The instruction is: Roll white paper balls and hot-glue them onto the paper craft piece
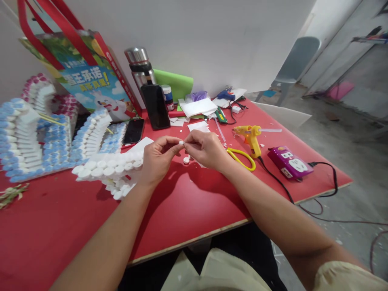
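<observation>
Both hands are closed at the fingertips: left hand [157, 161] and right hand [209, 150] pinch one small white piece [181, 143] between them, above the red surface [188, 210]. This piece is judged unfinished, being in the fingers and not set down. Just below the hands lies a white disc-like piece [186, 160], loose. Beside the left hand stands a white assembly [109, 169] of many round-ended pieces, apparently part-built; its exact completeness cannot be told. Further left, blue-tipped assemblies [21, 139] and a pink-tipped assembly [39, 91] appear well advanced. Right of the right hand: yellow-handled scissors [254, 163], then a yellow glue gun [254, 141], lying unheld, its stick protruding, and a purple power strip [289, 163]. Beyond the hands, a dark phone [156, 107] stands upright.
</observation>
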A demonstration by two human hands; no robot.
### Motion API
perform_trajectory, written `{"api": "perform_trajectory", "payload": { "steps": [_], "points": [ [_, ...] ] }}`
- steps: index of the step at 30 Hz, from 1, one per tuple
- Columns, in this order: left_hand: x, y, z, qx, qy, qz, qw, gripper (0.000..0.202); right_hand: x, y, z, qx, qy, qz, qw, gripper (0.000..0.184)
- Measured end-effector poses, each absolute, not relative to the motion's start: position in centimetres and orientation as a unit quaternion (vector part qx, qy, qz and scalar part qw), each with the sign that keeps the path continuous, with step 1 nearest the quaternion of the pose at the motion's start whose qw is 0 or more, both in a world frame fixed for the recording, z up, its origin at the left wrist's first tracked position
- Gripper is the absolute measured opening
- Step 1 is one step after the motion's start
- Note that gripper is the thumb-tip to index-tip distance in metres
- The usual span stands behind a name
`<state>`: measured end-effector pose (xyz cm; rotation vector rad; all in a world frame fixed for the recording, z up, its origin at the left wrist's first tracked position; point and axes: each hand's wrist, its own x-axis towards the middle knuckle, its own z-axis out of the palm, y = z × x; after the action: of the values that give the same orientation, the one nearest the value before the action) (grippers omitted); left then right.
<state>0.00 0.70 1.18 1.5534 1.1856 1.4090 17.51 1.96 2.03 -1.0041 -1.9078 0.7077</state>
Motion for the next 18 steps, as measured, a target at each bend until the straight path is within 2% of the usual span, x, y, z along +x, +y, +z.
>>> {"api": "perform_trajectory", "payload": {
  "steps": [3,5,9,12,15,18],
  "points": [
    [-0.1,0.8,1.2,0.606,0.456,0.538,0.367,0.016,17.5,2.1,1.8,-0.391,-0.775,0.254,0.426,0.01],
    [-0.2,0.9,1.1,0.614,0.459,0.535,0.357,0.015,17.4,2.2,1.8,-0.386,-0.761,0.292,0.432,0.011],
    [-0.5,1.0,1.0,0.604,0.476,0.539,0.342,0.017,17.6,2.9,2.2,-0.369,-0.596,0.575,0.423,0.024],
    [-0.6,1.2,0.9,0.587,0.474,0.55,0.358,0.019,18.0,3.8,2.4,-0.316,-0.457,0.756,0.347,0.035],
    [-0.5,1.2,0.9,0.591,0.474,0.544,0.361,0.019,18.4,4.3,2.1,-0.243,-0.414,0.836,0.265,0.038],
    [-0.3,1.1,1.1,0.595,0.474,0.539,0.362,0.019,18.4,4.2,1.8,-0.225,-0.42,0.83,0.289,0.031]
  ]
}}
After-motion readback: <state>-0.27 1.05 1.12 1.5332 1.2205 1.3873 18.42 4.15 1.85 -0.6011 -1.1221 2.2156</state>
